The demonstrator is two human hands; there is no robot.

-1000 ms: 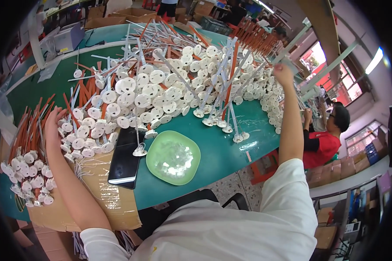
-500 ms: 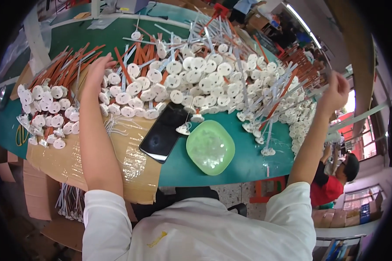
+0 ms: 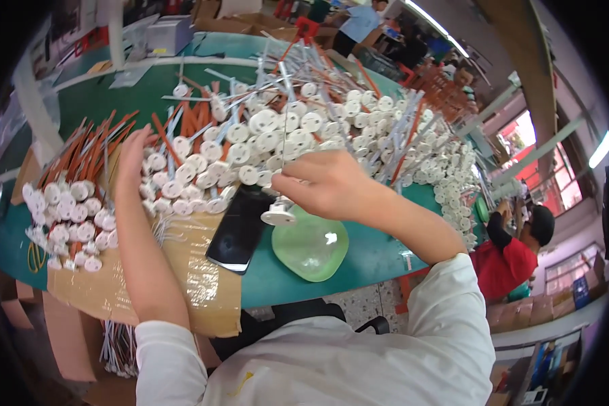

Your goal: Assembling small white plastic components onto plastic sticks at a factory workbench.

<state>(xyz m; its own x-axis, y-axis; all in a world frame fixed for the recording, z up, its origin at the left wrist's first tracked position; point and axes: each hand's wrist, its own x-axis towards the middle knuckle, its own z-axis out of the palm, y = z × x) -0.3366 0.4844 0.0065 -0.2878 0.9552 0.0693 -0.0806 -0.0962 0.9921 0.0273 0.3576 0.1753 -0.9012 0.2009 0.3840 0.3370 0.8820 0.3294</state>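
right hand (image 3: 331, 181) grips white disc piece (image 3: 277, 216), partly hiding green bowl (image 3: 342, 254); left hand (image 3: 134, 157) loosely open beside disc heap (image 3: 264, 123); black phone (image 3: 239, 229), cardboard sheet (image 3: 206, 304) left of bowl.

The person wears a loose white short-sleeved shirt of soft, creased cloth (image 3: 358, 362), with a small yellow mark (image 3: 241, 384) on its front, too small to make out. The wide left sleeve (image 3: 169, 358) and right sleeve (image 3: 446, 304) end near the elbows; the slim left hand (image 3: 134, 161) and right hand (image 3: 328, 181) are bare.
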